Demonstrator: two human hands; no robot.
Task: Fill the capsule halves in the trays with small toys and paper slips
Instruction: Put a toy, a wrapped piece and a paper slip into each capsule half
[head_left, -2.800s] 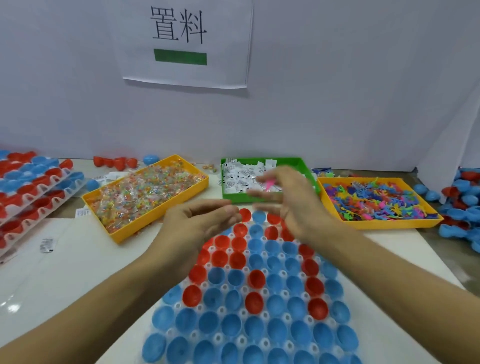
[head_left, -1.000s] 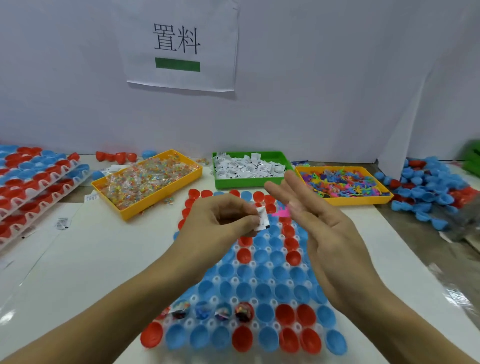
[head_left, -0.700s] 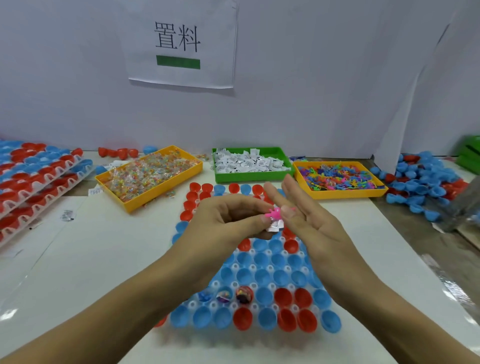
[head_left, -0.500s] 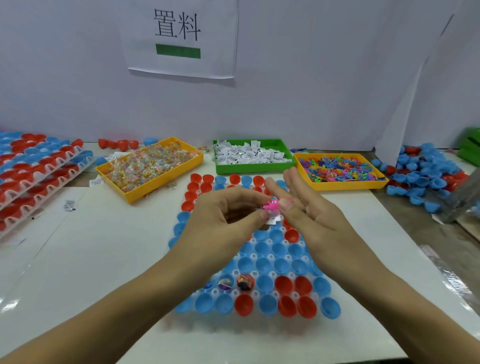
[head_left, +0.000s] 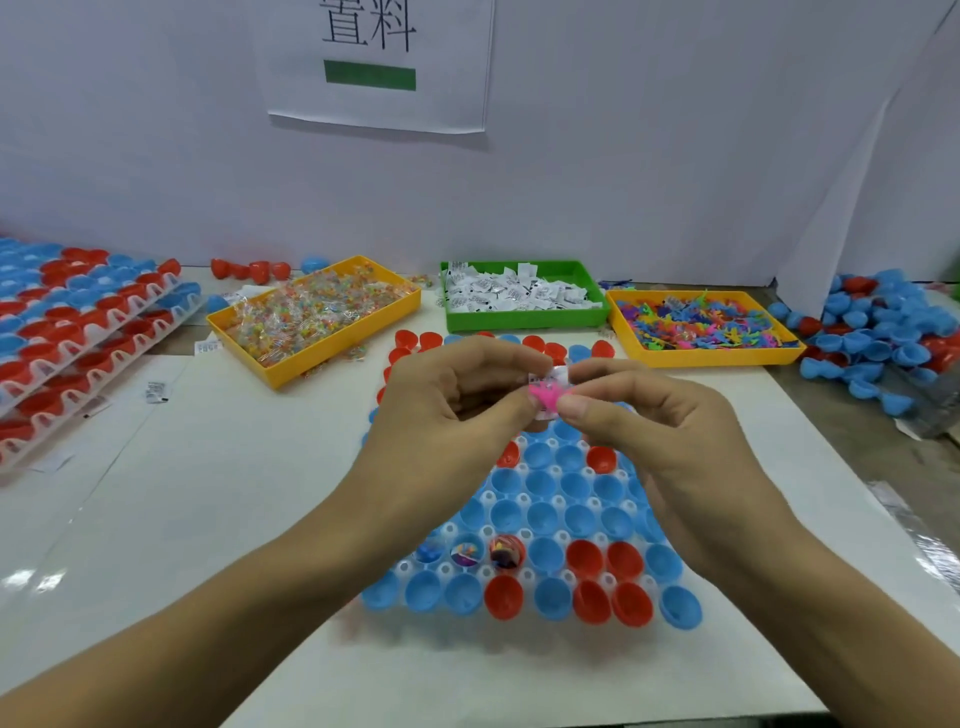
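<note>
Together, the left hand (head_left: 447, 410) and right hand (head_left: 660, 431) are pinching a pink toy (head_left: 546, 395) and a paper slip (head_left: 556, 375) with curled fingers (head_left: 582, 408), hovering above the tray (head_left: 530, 519) of capsule halves (head_left: 540, 553) on the bench (head_left: 218, 493).

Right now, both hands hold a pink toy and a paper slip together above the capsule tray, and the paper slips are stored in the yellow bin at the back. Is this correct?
Not quite. The head view shows the paper slips in the green bin, not a yellow one. The rest holds: the left hand and right hand pinch the pink toy and a slip above the capsule tray.
</note>
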